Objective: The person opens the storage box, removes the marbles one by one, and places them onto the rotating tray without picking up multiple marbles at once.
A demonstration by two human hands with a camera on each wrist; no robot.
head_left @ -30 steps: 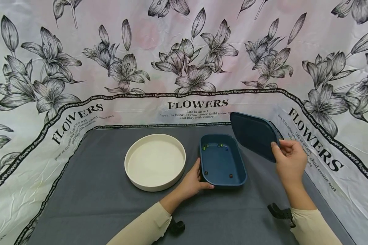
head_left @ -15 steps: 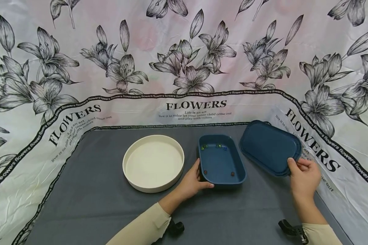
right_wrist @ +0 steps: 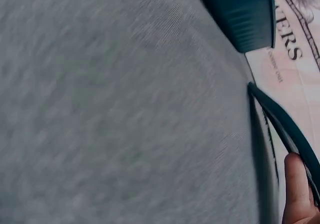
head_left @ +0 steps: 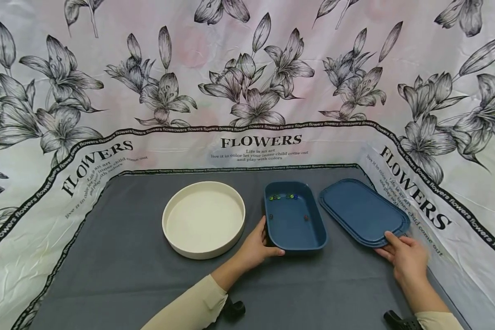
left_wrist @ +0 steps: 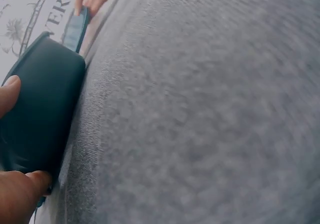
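Observation:
A blue rectangular box (head_left: 296, 236) stands uncovered right of the middle, with several small marbles (head_left: 290, 196) inside, most near its far end. My left hand (head_left: 253, 247) grips the box's near left corner, thumb at the front wall and fingers along the left side. In the left wrist view the box (left_wrist: 45, 99) sits between thumb and fingers. To the right, my right hand (head_left: 408, 259) pinches the near right corner of the matching blue lid (head_left: 363, 211). The lid's edge (right_wrist: 287, 121) shows above the cloth in the right wrist view; whether its far end touches down I cannot tell.
Left of the box stands a round cream tray (head_left: 204, 220) with a low rim. Grey cloth (head_left: 119, 256) covers the tabletop. Behind and along the sides hangs a white and pink flower-printed sheet (head_left: 264, 146).
My right hand has moved the lid right and lowered it from steeply tilted to nearly flat. Two dark marbles have rolled from the box's near end toward the far end. My left hand stays on the box.

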